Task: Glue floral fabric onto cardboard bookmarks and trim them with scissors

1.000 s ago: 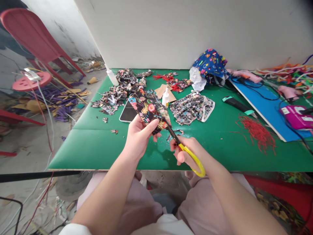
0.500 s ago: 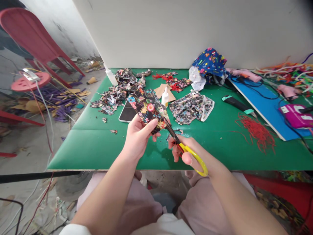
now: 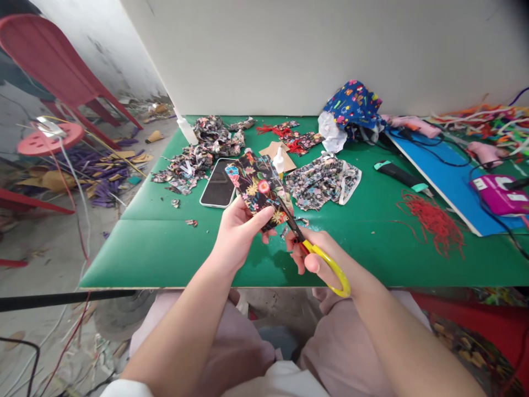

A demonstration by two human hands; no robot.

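My left hand [image 3: 237, 234] holds a piece of black floral fabric [image 3: 257, 186] up above the green table [image 3: 165, 248], thumb on top. In my right hand [image 3: 314, 256] are yellow-handled scissors [image 3: 318, 256], whose dark blades reach up along the fabric's right edge. Small floral scraps [image 3: 301, 223] lie on the table just beyond the scissors. A black phone [image 3: 217, 189] lies flat to the left of the fabric, and a small white glue bottle [image 3: 279, 160] stands behind it.
Floral scraps [image 3: 194, 157] pile at the back left; a floral cloth piece [image 3: 322, 182] lies centre. Red threads [image 3: 433, 223], a teal-ended tool [image 3: 400, 177], a blue board [image 3: 450, 182], a pink machine [image 3: 498, 196], a blue patterned bag [image 3: 355, 107] sit right. Red chair and stool stand left.
My left hand has shifted the floral fabric slightly to the right, uncovering more of the phone. The scissors stay at the fabric's right edge, moved a little closer to me.
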